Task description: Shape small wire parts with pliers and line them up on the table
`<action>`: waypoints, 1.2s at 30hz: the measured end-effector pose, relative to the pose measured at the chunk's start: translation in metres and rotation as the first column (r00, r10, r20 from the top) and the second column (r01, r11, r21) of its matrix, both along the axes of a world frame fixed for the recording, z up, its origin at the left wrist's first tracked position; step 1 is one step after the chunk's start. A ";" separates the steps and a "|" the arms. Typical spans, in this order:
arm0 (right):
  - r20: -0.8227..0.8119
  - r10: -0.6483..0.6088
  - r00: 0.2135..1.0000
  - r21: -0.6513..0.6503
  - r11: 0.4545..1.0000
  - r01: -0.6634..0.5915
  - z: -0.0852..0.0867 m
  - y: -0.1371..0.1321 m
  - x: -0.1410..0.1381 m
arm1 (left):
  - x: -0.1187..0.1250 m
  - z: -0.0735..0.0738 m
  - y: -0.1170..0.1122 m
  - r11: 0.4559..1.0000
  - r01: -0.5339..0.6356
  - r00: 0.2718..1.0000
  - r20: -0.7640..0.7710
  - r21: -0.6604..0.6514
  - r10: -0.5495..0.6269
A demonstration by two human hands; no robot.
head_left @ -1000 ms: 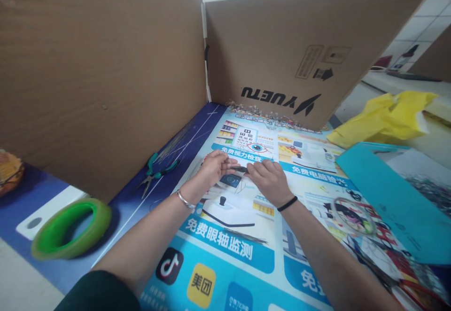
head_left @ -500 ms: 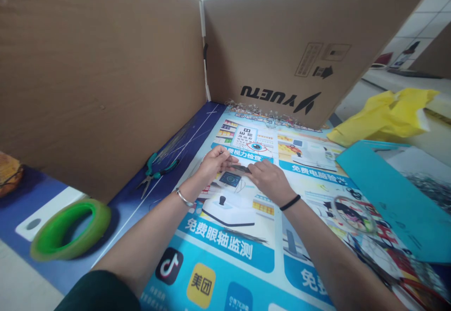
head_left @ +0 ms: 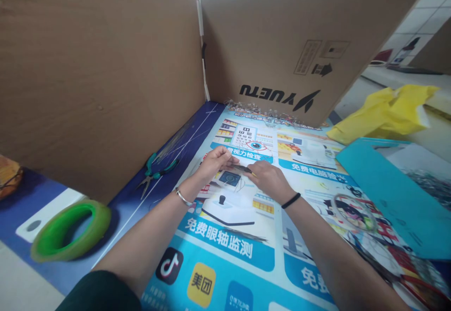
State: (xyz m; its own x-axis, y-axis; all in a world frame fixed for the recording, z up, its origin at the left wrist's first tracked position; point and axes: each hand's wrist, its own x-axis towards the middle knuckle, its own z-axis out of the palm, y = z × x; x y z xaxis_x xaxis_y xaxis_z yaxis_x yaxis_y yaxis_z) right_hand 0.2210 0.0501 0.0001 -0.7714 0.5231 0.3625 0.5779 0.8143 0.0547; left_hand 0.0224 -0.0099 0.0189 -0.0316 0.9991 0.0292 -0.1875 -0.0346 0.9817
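Over the printed poster, my right hand [head_left: 268,178] is closed around a slim dark pointed tool [head_left: 242,167] that looks like pliers or tweezers; a bit of yellow shows at its grip. The tool's tip points at my left hand [head_left: 215,163], whose thumb and fingers are pinched together. What the left fingers hold is too small to make out. Thin wire-like loops [head_left: 241,186] show just below the hands. Nearer my body, a bundle of thin dark strands [head_left: 243,234] lies on the poster. Teal-handled pliers [head_left: 155,174] rest partly spread to the left, apart from both hands.
Tall cardboard panels [head_left: 98,66] stand at left and back, with small wiry pieces [head_left: 271,117] along the back one's foot. A green tape roll [head_left: 70,231] lies at left. At right are a blue box [head_left: 394,203] of metallic bits, a yellow bag [head_left: 384,113] and red-handled scissors [head_left: 419,285].
My right hand has turned slightly, and a yellow part of the tool now shows at its fingers. My left hand stays nearly where it was.
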 end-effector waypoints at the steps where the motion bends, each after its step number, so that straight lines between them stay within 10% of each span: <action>1: -0.013 0.003 1.000 0.012 1.000 -0.003 -0.002 0.001 0.000 | -0.001 0.000 0.000 1.000 -0.015 1.000 -0.022 -0.003 0.015; 8: -0.086 0.047 0.995 0.080 0.996 -0.041 -0.009 0.005 0.002 | -0.011 0.002 0.004 0.995 -0.097 0.987 -0.132 -0.017 0.094; 23: -0.049 0.131 0.990 0.515 0.853 -0.087 0.004 -0.015 -0.003 | 0.009 0.001 0.001 0.977 -0.052 0.942 0.314 -0.205 0.116; 36: -0.013 0.203 0.979 0.525 0.835 -0.166 0.002 -0.016 -0.004 | 0.015 0.006 0.000 0.962 -0.072 0.940 0.304 -0.262 0.154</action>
State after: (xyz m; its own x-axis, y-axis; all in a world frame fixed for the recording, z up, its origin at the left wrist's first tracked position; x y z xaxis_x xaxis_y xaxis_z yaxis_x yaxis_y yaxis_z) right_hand 0.2175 0.0336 0.0024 -0.7998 0.0950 0.5927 0.4370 0.7691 0.4664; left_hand 0.0375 -0.0104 0.0244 -0.1118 0.9632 -0.2445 -0.5004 0.1580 0.8513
